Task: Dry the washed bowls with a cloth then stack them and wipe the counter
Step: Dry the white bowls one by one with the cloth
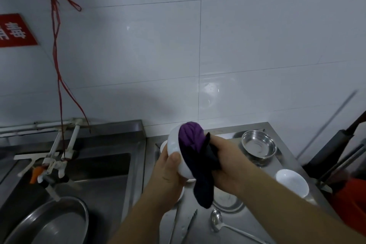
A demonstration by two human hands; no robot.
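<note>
**Drying a white bowl above the steel table**

White wall tiles [237,45] rise behind a steel table [204,228] that sits just right of a sink [95,180]. You are in the drying step. Your left hand [168,176] holds a white bowl [174,144] on its side above the table, thumb curled over the rim, so that grip is clamped on the bowl. Your right hand [227,164] grips a dark purple cloth [195,154], bunched and pressed into the bowl's hollow, with the loose tail hanging down toward the table.

On the table, a stack of steel bowls [259,145] stands near the back right corner, and another white bowl [292,183] sits at the right edge, well apart from your hands. More white dishes lie under your hands, mostly hidden, so you cannot tell how many. A ladle [216,222] and tongs [190,226] lie near the front edge, and a steel basin [49,224] sits in the sink.

Judging from this, much remains: stacking and wiping the table are not yet done. Your next move likely calls for turning the bowl against the cloth to cover the inside and the outer wall, then setting it down dry. Keep your left thumb firm, since a wet glazed bowl may slip.
</note>
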